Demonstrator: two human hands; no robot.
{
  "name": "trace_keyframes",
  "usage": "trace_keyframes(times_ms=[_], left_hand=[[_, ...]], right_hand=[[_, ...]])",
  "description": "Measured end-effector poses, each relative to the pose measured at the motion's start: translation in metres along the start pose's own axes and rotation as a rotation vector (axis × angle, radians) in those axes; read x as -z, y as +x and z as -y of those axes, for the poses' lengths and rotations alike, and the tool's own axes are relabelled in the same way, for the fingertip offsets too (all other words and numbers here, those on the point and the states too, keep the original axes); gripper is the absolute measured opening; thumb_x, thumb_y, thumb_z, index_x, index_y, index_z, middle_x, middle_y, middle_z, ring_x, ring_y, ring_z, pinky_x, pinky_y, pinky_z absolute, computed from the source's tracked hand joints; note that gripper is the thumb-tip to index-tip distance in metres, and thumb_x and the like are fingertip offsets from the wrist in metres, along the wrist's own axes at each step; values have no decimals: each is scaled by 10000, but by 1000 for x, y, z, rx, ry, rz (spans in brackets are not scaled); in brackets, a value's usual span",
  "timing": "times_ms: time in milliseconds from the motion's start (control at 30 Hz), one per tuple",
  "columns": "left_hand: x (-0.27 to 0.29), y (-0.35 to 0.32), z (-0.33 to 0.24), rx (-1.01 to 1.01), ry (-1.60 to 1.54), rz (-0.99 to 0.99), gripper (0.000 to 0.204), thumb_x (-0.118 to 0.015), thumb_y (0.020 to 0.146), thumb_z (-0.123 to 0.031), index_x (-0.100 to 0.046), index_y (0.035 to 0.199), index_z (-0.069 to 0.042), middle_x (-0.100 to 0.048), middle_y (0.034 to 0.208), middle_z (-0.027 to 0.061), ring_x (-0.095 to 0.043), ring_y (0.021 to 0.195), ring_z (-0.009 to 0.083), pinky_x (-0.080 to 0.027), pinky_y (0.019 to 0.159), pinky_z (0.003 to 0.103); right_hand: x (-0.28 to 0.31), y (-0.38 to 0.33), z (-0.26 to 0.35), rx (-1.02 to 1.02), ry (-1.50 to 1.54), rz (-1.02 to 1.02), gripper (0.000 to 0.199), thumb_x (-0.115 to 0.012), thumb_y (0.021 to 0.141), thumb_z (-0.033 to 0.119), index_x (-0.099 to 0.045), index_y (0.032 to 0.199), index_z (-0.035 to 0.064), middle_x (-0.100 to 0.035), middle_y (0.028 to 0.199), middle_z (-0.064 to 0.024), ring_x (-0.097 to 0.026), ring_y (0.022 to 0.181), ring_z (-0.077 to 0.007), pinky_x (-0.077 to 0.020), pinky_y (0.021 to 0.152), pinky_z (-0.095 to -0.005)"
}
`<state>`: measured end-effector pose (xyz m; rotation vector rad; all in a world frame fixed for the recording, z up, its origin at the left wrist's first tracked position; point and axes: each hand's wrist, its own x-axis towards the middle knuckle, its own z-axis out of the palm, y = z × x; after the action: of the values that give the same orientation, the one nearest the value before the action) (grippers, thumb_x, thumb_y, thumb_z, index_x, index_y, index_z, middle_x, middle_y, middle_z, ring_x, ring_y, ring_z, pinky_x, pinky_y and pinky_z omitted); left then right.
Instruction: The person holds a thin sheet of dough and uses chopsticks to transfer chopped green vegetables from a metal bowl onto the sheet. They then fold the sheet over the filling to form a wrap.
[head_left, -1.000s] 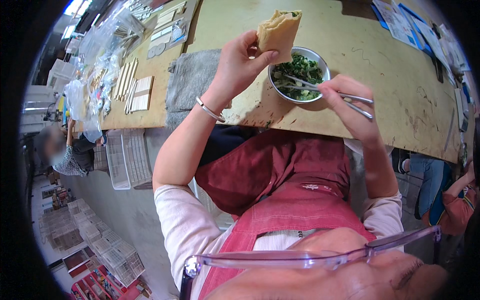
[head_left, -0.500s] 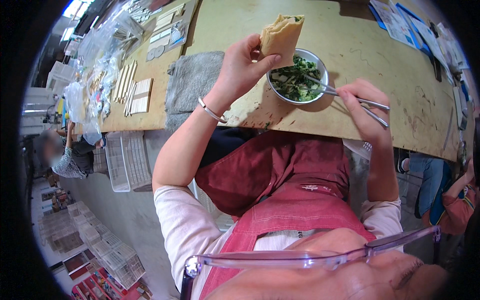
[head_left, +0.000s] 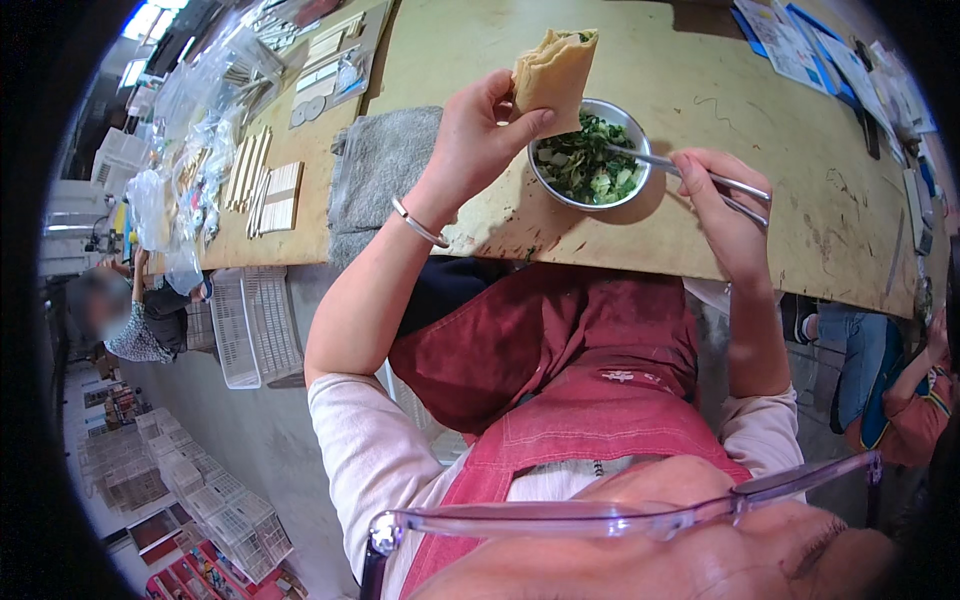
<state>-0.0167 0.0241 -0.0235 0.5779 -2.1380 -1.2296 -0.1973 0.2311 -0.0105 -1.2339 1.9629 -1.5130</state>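
Note:
My left hand (head_left: pixel 478 135) holds a tan pocket of flatbread (head_left: pixel 553 72) upright, just above the left rim of a round metal bowl (head_left: pixel 589 197). The bowl stands near the front edge of a wooden table (head_left: pixel 700 90) and holds chopped green vegetables (head_left: pixel 585 165). My right hand (head_left: pixel 718 205) grips a pair of metal chopsticks (head_left: pixel 690 175) whose tips reach into the greens from the right. A thin bracelet sits on my left wrist.
A grey cloth (head_left: pixel 375 170) lies left of the bowl. Further left are flat wooden sticks (head_left: pixel 262 185) and clear plastic bags (head_left: pixel 190 130). Papers (head_left: pixel 800 45) lie at the far right. White plastic crates (head_left: pixel 250 325) stand on the floor; another person (head_left: pixel 135 320) sits at left, a second at right.
The flatbread in my left hand has stayed over the bowl, shifting slightly. My right hand has pushed the chopstick tips into the greens.

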Motion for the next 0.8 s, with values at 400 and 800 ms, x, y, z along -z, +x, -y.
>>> trace_keyframes(times_ms=[400, 800], left_hand=[[2, -3, -1, -3, 7, -8, 274, -728, 834, -124, -619, 1043, 15, -674, 877, 38, -612, 773, 87, -507, 712, 253], [2, -3, 0, -19, 36, -6, 274, -737, 827, -138, -624, 1020, 19, -673, 869, 48, -612, 780, 94, -510, 714, 260]], right_hand=[[-4, -1, -21, 222, -63, 13, 111, -632, 908, 69, -678, 912, -32, -606, 768, -66, -552, 720, -131, -425, 639, -248], [12, -6, -6, 174, -69, 72, 150, -633, 916, 109, -685, 917, -32, -603, 746, -43, -534, 699, -108, -408, 620, -254]])
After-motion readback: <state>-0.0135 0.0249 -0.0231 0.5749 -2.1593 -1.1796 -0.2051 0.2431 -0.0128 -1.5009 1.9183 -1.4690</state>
